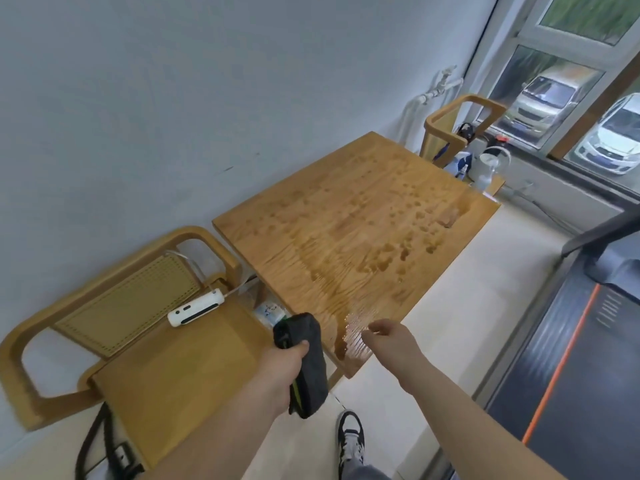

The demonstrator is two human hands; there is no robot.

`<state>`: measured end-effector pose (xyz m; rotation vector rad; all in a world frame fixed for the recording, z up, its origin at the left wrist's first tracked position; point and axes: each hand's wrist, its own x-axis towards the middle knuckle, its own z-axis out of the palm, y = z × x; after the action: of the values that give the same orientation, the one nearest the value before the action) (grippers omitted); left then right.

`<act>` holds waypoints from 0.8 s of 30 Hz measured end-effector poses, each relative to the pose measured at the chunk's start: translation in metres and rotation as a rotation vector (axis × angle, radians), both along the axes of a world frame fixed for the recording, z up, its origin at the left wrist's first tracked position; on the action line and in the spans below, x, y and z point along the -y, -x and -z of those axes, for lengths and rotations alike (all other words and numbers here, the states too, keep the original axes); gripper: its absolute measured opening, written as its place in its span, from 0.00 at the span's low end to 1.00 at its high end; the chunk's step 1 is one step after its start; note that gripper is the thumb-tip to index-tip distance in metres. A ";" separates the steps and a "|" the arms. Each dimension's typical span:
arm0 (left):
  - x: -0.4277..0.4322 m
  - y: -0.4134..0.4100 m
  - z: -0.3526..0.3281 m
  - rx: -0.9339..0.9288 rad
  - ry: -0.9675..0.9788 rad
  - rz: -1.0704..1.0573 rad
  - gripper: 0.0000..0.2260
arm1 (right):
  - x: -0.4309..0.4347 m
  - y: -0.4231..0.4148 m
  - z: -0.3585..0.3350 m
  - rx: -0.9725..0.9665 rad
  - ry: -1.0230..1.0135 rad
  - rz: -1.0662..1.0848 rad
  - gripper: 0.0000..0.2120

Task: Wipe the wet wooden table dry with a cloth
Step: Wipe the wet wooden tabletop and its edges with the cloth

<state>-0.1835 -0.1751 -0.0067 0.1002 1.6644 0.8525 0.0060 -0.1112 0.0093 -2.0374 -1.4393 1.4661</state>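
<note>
My left hand (pixel 280 370) grips a folded dark grey cloth (pixel 306 355), fingers wrapped round its middle, so that it stands nearly upright just off the near corner of the rectangular light-brown wooden table (pixel 277 216). The cloth is not touching the tabletop. My right hand (pixel 389 339) hovers over that same corner with its fingers loosely curled, holding nothing. Water lies across the wood: scattered drops (pixel 408 233) towards the far right side and a shiny puddle (pixel 349 332) just under my right hand. To my left stands a wooden chair with a woven cane back (pixel 149 368), with a white oblong device (pixel 195 308) on its seat. A black treadmill with an orange stripe (pixel 571 393) sits to my right.
</note>
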 end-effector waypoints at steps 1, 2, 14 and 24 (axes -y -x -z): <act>-0.020 0.000 -0.001 -0.061 -0.031 0.014 0.18 | -0.016 -0.009 0.010 0.070 -0.016 -0.079 0.19; -0.039 -0.001 -0.003 -0.141 -0.070 0.033 0.16 | -0.031 -0.017 0.021 0.144 -0.034 -0.166 0.22; -0.070 -0.085 0.111 -1.058 -0.150 1.114 0.38 | -0.103 -0.055 0.114 0.576 -0.192 -0.807 0.31; -0.090 -0.017 0.150 -1.234 -0.261 1.100 0.36 | -0.120 -0.044 0.114 0.750 -0.181 -0.880 0.34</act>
<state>-0.1662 -0.0849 -0.1569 1.8309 2.0935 0.0440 0.0501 0.0085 -0.1046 -2.0042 -2.8993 0.6655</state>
